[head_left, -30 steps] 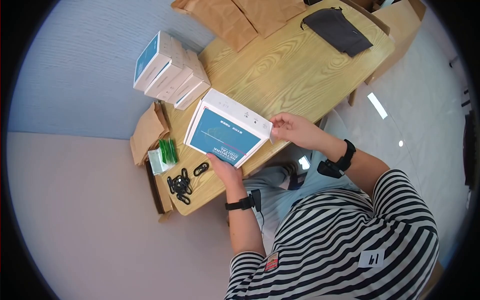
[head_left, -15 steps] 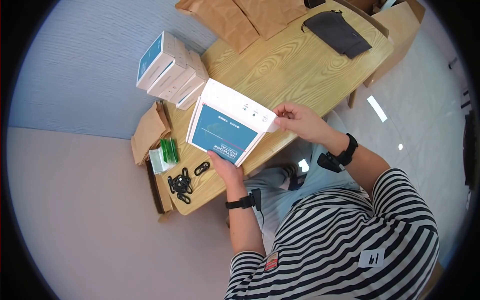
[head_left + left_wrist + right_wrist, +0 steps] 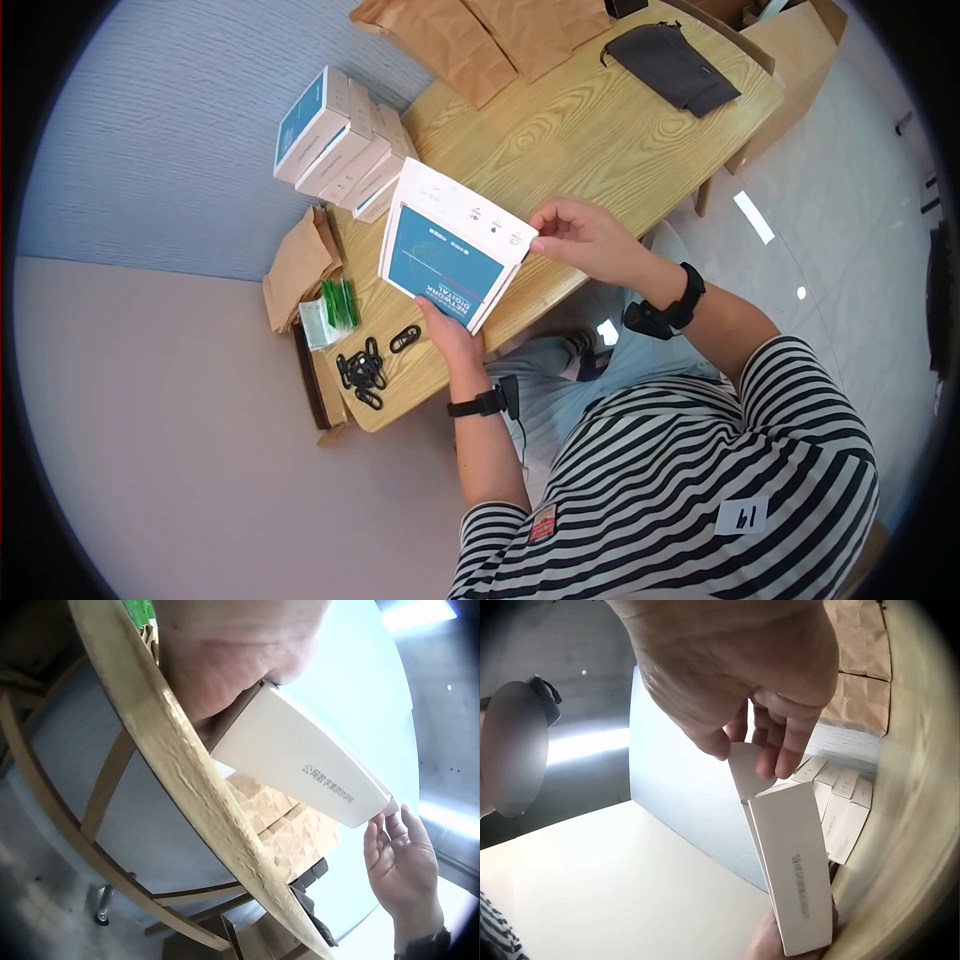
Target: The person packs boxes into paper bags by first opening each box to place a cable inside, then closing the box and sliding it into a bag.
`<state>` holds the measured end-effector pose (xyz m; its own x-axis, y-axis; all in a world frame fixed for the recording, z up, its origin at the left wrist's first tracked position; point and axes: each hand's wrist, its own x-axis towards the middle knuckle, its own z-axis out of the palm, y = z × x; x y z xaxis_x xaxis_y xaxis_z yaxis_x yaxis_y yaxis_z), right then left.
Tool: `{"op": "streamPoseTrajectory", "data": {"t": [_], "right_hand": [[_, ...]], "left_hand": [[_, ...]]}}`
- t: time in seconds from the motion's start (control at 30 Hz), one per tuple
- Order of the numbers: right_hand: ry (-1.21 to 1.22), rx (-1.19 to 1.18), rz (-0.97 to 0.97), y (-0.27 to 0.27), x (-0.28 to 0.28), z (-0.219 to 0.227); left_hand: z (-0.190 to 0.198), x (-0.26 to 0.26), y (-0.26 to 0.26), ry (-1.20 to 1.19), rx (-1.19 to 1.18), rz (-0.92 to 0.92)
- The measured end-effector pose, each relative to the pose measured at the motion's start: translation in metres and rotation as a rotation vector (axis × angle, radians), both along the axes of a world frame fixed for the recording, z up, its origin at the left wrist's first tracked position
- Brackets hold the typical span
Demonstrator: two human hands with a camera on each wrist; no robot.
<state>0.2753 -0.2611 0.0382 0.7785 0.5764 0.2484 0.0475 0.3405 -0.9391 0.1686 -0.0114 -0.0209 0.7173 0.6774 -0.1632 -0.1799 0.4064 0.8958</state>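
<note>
Leaning at a slant in the head view, a white box (image 3: 447,255) with a blue printed face is held up near the edge of the wooden surface (image 3: 560,130). Its lower side is clasped by the left hand (image 3: 455,340), with the thumb laid on the blue face; the fingers of that grip are hidden beneath, so their bend cannot be told. Another corner is pinched by the right hand (image 3: 588,242), its grip drawn nearly closed. Just beyond, a stack of white boxes (image 3: 345,140) is set by the wall (image 3: 170,140). Nearer the left hand, black cables (image 3: 371,378) are bunched on the surface, with green packets (image 3: 338,303) placed close by. A grey pouch (image 3: 672,68) is laid toward the far end, and brown paper bags (image 3: 440,45) are spread on the wall side.

From the left wrist, printed characters are shown along the box's narrow side, and its far corner is met by the right hand.

From the right wrist, a white flap (image 3: 747,769) is seen caught between thumb and fingers. Below it, the box is supported at its lower end by the left hand.
</note>
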Motion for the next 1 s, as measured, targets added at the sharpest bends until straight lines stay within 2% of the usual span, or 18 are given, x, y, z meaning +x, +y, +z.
{"op": "streamPoseTrajectory", "data": {"t": [0.07,0.13,0.33,0.43,0.53,0.67,0.73,0.83,0.9,0.97,1.0], "right_hand": [[0.067,0.022,0.025,0.005,0.0,-0.005],[0.254,0.112,0.047,0.009,-0.002,-0.012],[0.281,0.054,0.008,0.011,-0.004,-0.019],[0.311,-0.029,0.021,0.022,-0.009,-0.038],[0.266,0.032,-0.062,0.031,-0.012,-0.06],[0.167,0.033,-0.152,0.026,-0.023,-0.043],[-0.179,-0.136,-0.141,0.022,-0.027,-0.048],[-0.235,-0.28,-0.127,0.017,-0.035,-0.032],[-0.255,-0.229,-0.118,0.02,-0.034,-0.049],[-0.024,-0.071,-0.029,0.022,-0.03,-0.052],[-0.041,-0.079,-0.017,0.02,-0.024,-0.047]], "left_hand": [[0.001,0.0,0.0,0.009,0.002,-0.002],[0.003,-0.001,-0.001,0.018,0.005,0.003],[0.002,0.0,-0.003,-0.003,0.009,0.013],[0.0,-0.001,-0.001,-0.003,0.011,0.007],[-0.002,-0.001,0.0,-0.002,0.022,0.004],[-0.014,-0.002,0.005,-0.015,0.057,0.023],[-0.017,-0.002,0.007,-0.036,0.039,0.014],[-0.029,-0.003,0.009,-0.077,0.034,0.02],[-0.034,-0.005,0.008,-0.105,0.042,0.051],[-0.041,-0.004,0.006,-0.068,0.276,0.105],[-0.045,-0.006,0.007,-0.081,0.267,0.12]]}}
